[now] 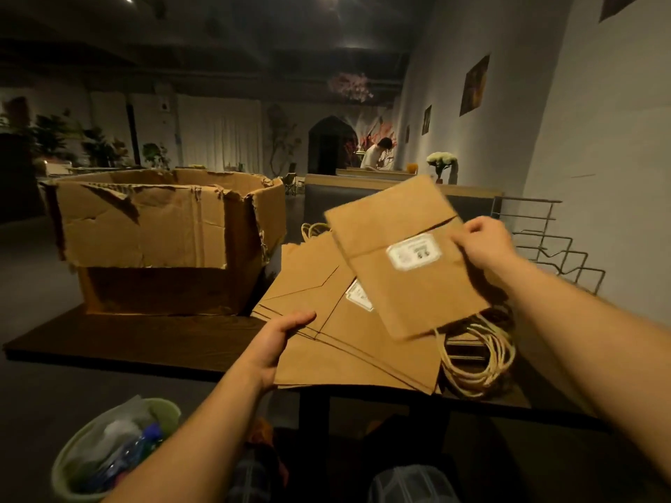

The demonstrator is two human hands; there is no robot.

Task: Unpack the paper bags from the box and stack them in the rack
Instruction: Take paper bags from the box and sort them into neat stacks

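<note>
A paper bag [406, 263] tilts lengthwise, handles nearest the camera, pinched by the right hand [481, 245]. Left hand [279, 343] fingers grip the stack [345, 343] on the worktop [109, 335].

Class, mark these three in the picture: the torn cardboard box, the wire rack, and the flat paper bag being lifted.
Torn brown cardboard box [145, 226]: head view, on its front flap.
Grey wire rack [566, 259]: head view, on a zigzag wire.
Lifted flat brown paper bag [403, 285]: head view, below its white label.

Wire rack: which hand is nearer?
Right. The right hand pinches a lifted paper bag just left of the wire rack; the left hand holds the bag stack edge, farther left.
</note>
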